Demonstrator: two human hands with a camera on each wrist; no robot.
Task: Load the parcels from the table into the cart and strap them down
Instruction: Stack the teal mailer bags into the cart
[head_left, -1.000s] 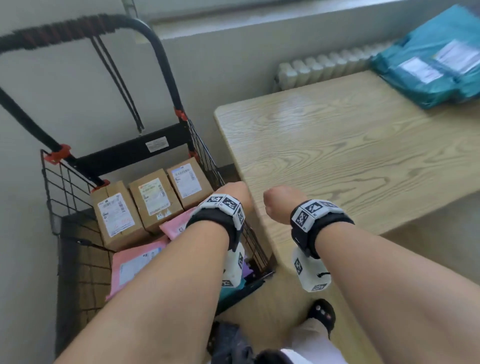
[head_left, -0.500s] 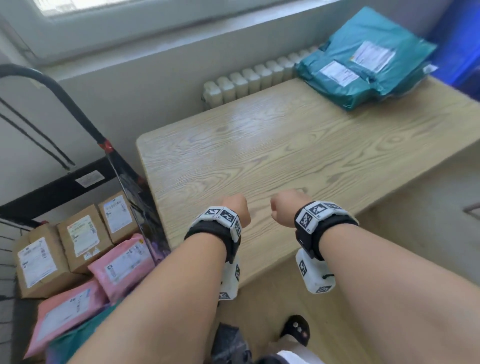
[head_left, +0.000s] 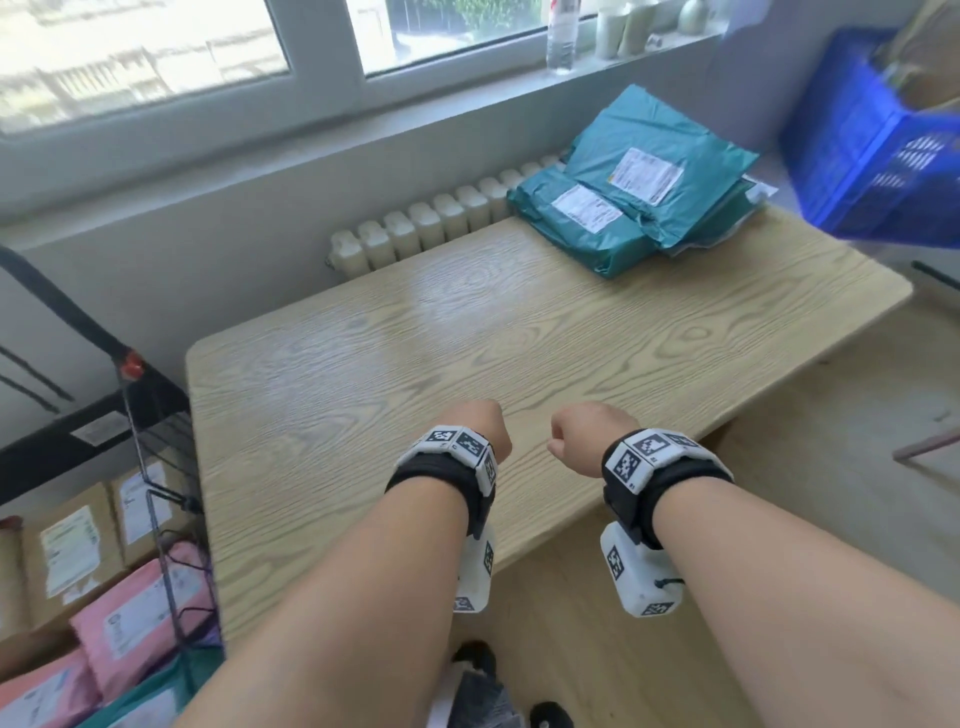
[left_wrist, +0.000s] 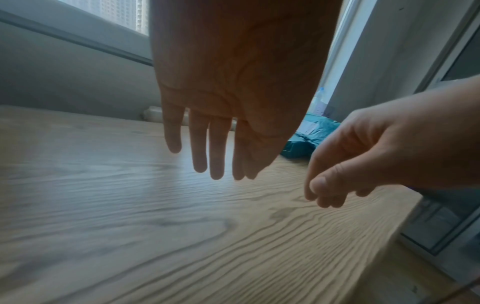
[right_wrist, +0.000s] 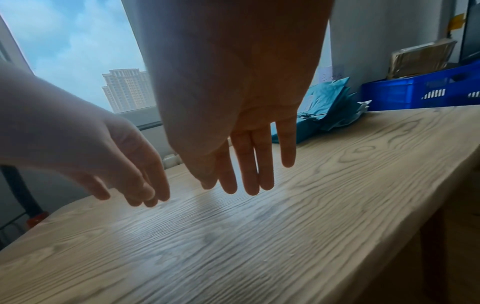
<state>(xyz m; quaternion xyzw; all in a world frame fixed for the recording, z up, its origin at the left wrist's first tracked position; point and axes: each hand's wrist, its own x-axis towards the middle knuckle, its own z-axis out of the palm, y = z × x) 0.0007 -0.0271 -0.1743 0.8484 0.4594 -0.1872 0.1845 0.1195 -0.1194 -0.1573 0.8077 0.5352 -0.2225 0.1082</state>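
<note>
A stack of teal mailer parcels (head_left: 639, 187) lies at the far right end of the wooden table (head_left: 415, 332), also seen in the right wrist view (right_wrist: 322, 109). My left hand (head_left: 480, 423) and right hand (head_left: 579, 431) hang side by side above the near table edge, fingers straight and pointing down, holding nothing. The wrist views show the left hand's fingers (left_wrist: 200, 148) and the right hand's fingers (right_wrist: 249, 164) loose above the wood. The black wire cart (head_left: 156, 415) stands left of the table with brown boxes (head_left: 72, 540) and pink mailers (head_left: 140, 613) inside.
A white radiator (head_left: 431, 228) runs along the wall behind the table. A blue plastic crate (head_left: 872, 135) stands past the table's far right end. A bottle (head_left: 563, 34) and cups stand on the window sill. Wood floor lies to the right.
My view has swung right from the cart to the table, bringing the teal parcels nearer the middle. Both hands have moved from beside the cart to above the table's near edge.
</note>
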